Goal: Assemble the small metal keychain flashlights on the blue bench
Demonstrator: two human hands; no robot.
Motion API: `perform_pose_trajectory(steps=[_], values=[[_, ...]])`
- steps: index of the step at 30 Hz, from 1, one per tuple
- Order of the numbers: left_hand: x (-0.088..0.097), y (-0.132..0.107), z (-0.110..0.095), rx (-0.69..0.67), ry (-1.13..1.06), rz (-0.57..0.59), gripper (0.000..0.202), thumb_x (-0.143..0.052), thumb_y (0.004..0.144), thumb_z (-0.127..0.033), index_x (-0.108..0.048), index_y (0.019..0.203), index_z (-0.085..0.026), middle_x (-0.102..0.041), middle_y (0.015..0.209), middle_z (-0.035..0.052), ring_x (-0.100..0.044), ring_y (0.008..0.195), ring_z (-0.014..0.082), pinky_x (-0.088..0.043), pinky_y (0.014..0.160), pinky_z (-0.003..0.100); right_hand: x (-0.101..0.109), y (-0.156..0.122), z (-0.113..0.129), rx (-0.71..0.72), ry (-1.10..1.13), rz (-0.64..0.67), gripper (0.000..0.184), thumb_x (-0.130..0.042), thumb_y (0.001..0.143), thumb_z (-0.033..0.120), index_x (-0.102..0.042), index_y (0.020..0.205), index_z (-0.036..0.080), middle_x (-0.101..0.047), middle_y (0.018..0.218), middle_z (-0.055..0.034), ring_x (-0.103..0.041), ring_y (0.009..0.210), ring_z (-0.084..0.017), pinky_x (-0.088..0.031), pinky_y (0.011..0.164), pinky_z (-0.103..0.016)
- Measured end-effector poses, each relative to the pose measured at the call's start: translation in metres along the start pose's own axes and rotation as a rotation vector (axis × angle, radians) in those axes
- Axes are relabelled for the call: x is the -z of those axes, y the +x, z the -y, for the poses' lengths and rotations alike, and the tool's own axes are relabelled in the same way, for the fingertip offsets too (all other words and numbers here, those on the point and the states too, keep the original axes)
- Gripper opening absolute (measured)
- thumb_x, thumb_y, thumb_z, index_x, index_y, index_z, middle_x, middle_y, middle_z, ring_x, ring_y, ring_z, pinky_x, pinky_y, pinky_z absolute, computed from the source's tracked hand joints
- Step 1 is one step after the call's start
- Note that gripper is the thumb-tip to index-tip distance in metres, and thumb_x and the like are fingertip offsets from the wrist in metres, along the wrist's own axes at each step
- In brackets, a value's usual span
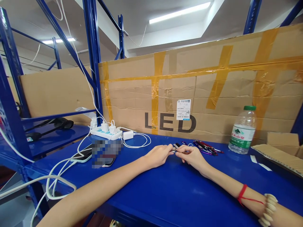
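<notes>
Left hand (159, 155) and right hand (193, 156), fingers pinching dark piece (176, 146), before box (213, 94) printed "LED", bottle (242, 130) against box.

I'm in a warehouse or stockroom: blue steel racking (94, 63), a taped cardboard carton (213, 91) marked LED, strip lights (180, 12) overhead, power strip (106, 133) on the shelf.

Cardboard sheet (213, 94) reads "LED" — its white label (183, 109) is illegible.
</notes>
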State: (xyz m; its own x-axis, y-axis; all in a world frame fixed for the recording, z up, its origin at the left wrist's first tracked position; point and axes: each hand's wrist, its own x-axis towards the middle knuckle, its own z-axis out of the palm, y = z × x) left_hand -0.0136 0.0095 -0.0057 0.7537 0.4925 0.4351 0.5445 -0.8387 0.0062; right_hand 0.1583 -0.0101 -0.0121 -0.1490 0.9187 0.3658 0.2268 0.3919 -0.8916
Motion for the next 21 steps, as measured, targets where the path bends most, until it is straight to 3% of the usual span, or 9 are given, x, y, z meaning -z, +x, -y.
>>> perform_pose_trajectory(steps=[8, 21], values=[[0.0001, 0.0007, 0.0011, -0.043, 0.085, -0.067, 0.012, -0.029, 0.089, -0.022, -0.039, 0.085, -0.018, -0.058, 0.086, 0.0045, -0.056, 0.079, 0.0158, -0.041, 0.068, 0.024, -0.0017, -0.0022, 0.0052, -0.083, -0.041, 0.009, 0.033, -0.065, 0.054, 0.047, -0.058, 0.057, 0.015, -0.046, 0.047, 0.0048, -0.037, 0.037, -0.004, -0.026, 0.037, -0.020], [-0.0055, 0.0029, 0.0037, -0.062, 0.230, -0.121, 0.011, -0.032, 0.088, -0.019, -0.042, 0.085, -0.017, -0.058, 0.079, 0.0029, -0.055, 0.074, 0.0154, -0.039, 0.066, 0.025, 0.0015, 0.0034, -0.0023, -0.161, -0.125, 0.060, 0.039, -0.056, 0.062, 0.054, -0.052, 0.059, 0.016, -0.045, 0.039, 0.0056, -0.030, 0.034, -0.004, -0.020, 0.039, -0.019]])
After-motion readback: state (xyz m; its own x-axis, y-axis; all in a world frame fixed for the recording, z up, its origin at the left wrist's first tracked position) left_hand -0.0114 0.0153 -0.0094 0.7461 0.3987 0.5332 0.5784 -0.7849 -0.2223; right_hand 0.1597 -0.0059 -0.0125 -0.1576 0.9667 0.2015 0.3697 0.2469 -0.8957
